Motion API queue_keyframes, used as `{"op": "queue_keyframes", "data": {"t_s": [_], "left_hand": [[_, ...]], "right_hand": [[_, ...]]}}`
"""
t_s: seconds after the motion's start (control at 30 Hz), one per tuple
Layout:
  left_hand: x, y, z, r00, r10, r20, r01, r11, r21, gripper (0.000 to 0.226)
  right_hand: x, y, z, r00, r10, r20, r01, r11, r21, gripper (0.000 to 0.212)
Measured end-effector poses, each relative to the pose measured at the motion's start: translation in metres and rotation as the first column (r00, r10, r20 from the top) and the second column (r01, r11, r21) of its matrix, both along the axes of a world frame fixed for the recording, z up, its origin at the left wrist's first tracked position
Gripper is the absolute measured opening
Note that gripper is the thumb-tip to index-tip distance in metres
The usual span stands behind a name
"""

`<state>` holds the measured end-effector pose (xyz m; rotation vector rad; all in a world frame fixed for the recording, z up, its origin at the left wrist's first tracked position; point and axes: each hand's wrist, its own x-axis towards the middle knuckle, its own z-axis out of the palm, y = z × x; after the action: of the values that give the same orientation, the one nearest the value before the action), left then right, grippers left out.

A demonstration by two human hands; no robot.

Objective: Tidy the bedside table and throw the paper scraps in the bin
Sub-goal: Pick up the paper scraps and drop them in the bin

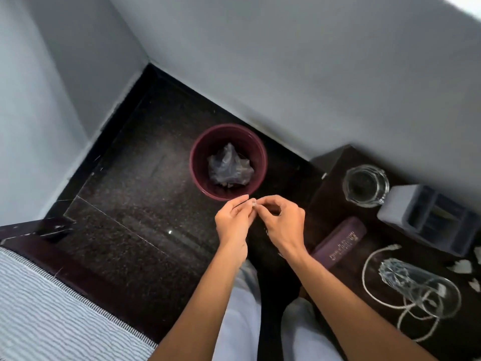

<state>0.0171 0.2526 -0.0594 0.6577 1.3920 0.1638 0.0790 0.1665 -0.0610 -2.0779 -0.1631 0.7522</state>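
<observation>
A dark red round bin [197,149] stands on the floor with a crumpled clear plastic bag [229,166] inside. Just in front of its near rim, my left hand [233,222] and my right hand [282,222] meet, fingertips pinching a tiny pale paper scrap [254,203] between them. The dark bedside table [338,199] is at the right. More white paper scraps [462,267] lie near its right edge.
On the table: a glass jar [365,185], a grey compartment organiser [426,217], a maroon case with gold lettering [341,238], a tipped glass [419,285] and a white cable [369,267]. A striped bed [52,313] is at lower left. Walls enclose the corner.
</observation>
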Motion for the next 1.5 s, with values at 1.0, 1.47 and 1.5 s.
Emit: {"op": "queue_keyframes", "data": {"t_s": [1.0, 1.47, 1.5], "left_hand": [[0.009, -0.003, 0.002, 0.997, 0.031, 0.073, -0.021, 0.992, -0.127, 0.024], [0.006, -0.164, 0.083, 0.989, -0.044, 0.144, 0.081, 0.961, -0.265, 0.025], [0.004, -0.175, 0.086, 0.989, -0.069, 0.134, 0.102, 0.96, -0.261, 0.025]], "right_hand": [[-0.009, -0.004, -0.015, 0.909, -0.379, -0.172, 0.376, 0.925, -0.051, 0.02], [-0.038, -0.172, 0.064, 0.749, -0.639, -0.174, 0.65, 0.76, 0.011, 0.019], [-0.042, -0.185, 0.067, 0.731, -0.66, -0.174, 0.67, 0.742, -0.001, 0.019]]}}
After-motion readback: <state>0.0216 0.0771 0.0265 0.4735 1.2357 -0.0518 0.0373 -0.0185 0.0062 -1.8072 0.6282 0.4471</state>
